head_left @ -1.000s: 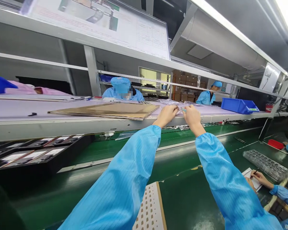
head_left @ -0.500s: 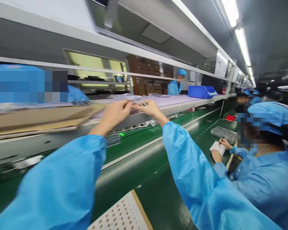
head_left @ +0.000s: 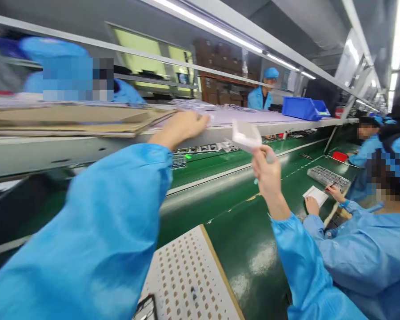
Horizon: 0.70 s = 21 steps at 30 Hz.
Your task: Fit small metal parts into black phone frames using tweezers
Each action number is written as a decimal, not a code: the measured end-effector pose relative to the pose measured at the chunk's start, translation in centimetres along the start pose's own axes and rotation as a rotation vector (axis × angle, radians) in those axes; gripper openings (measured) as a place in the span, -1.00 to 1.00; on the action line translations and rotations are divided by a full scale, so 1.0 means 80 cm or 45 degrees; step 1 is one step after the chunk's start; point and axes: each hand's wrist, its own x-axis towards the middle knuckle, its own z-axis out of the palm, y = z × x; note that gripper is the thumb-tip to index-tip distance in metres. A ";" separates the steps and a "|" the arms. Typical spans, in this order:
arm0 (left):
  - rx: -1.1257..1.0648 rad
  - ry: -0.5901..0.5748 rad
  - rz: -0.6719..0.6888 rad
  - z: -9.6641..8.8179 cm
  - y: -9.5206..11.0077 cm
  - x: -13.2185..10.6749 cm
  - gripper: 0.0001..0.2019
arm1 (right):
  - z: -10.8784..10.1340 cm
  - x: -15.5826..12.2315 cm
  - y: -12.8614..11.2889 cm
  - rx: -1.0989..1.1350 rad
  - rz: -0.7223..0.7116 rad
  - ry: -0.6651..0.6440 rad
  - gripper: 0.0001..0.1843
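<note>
My right hand (head_left: 267,172) is lifted over the green conveyor belt (head_left: 253,249) and closed on a small clear plastic bag or packet (head_left: 246,135), with a thin pen-like tool showing by its fingers. My left hand (head_left: 182,127) still reaches up to the edge of the upper shelf (head_left: 240,126), fingers curled, beside the flat cardboard sheets (head_left: 73,120); whether it holds anything is blurred. Both arms wear blue sleeves.
A perforated white board (head_left: 190,280) lies near me, a dark device at its near edge. A blue bin (head_left: 302,108) sits on the shelf at right. A co-worker at right writes on a white pad (head_left: 315,194) beside a clear tray (head_left: 327,177). Other workers stand beyond the shelf.
My right hand has drawn back from the shelf and down, carrying a clear packet. The left hand stays at the shelf edge. The view swung right.
</note>
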 end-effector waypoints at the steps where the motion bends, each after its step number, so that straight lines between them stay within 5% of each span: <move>1: 0.026 0.008 -0.023 0.000 0.008 -0.007 -0.42 | -0.018 -0.015 -0.001 -0.001 0.016 0.043 -0.49; 6: -0.130 0.386 0.013 -0.007 0.034 -0.050 -0.36 | -0.086 -0.082 -0.009 -0.168 0.086 0.049 -0.46; 12: 0.084 0.026 -0.148 -0.020 0.038 -0.062 -0.49 | -0.123 -0.138 -0.012 -0.319 0.303 -0.169 -0.49; 21: 0.296 0.044 -0.055 -0.044 0.043 -0.049 -0.48 | -0.160 -0.180 0.001 -0.233 0.711 -0.376 -0.35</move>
